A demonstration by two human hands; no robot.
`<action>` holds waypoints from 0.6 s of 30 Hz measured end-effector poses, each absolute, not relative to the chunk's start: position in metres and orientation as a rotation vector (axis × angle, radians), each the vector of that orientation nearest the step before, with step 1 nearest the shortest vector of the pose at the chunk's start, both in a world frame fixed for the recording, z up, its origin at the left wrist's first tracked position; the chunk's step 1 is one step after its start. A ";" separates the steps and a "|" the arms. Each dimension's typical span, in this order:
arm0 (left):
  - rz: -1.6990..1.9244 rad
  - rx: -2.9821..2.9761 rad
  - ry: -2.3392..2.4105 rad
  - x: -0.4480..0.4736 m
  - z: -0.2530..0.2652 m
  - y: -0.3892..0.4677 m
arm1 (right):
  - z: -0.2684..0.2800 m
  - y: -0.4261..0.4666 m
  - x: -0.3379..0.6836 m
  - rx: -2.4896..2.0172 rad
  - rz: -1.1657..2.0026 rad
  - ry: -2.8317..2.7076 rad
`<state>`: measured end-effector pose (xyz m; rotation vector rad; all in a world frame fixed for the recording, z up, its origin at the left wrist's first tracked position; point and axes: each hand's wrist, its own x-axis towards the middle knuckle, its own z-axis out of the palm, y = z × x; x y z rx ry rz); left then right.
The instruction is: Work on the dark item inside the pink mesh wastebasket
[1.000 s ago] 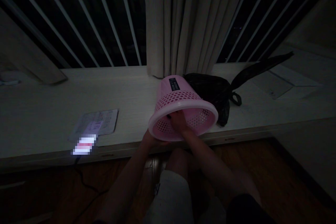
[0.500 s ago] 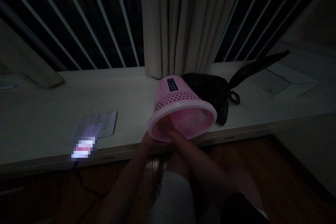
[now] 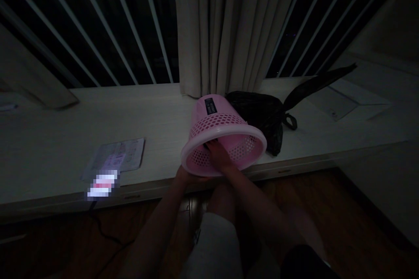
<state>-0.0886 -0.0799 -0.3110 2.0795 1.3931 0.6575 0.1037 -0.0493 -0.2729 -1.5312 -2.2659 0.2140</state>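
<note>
A pink plastic wastebasket [image 3: 218,130] with a perforated band and a dark label lies tilted on the sill, its mouth towards me. My left hand [image 3: 189,176] grips it from below at the left of the rim; the fingers are partly hidden under it. Inside the mouth is my right hand [image 3: 218,153], its fingers bent round something small and dark that I cannot make out. Touching the basket's right side, or just behind it, is a tied black plastic bag [image 3: 262,107].
Along the barred window runs a pale sill [image 3: 157,117] with a curtain [image 3: 216,30] behind the basket. To the left lie a booklet [image 3: 127,154] and a glowing, pixelated device [image 3: 103,184] with a cable [image 3: 104,233]. A white box [image 3: 353,100] stands at the right.
My right hand has moved up and to the right within the basket, and a dark thing now shows at its fingers. The basket has turned slightly and shifted a little left.
</note>
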 end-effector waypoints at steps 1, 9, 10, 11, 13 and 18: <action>0.679 2.097 1.378 -0.089 -0.310 -0.081 | -0.271 -0.049 0.109 -1.568 0.178 -2.302; 0.728 2.122 1.324 -0.086 -0.293 -0.087 | -0.235 -0.047 0.160 -1.768 -0.157 -2.386; 0.723 2.111 1.324 -0.085 -0.292 -0.088 | -0.234 -0.047 0.162 -1.783 -0.166 -2.366; 0.723 2.101 1.324 -0.085 -0.290 -0.089 | -0.233 -0.047 0.163 -1.793 -0.170 -2.349; 0.736 2.094 1.323 -0.084 -0.287 -0.090 | -0.237 -0.046 0.163 -1.804 -0.164 -2.328; 0.683 2.263 1.295 -0.080 -0.278 -0.085 | -0.255 -0.046 0.159 -1.813 -0.149 -2.323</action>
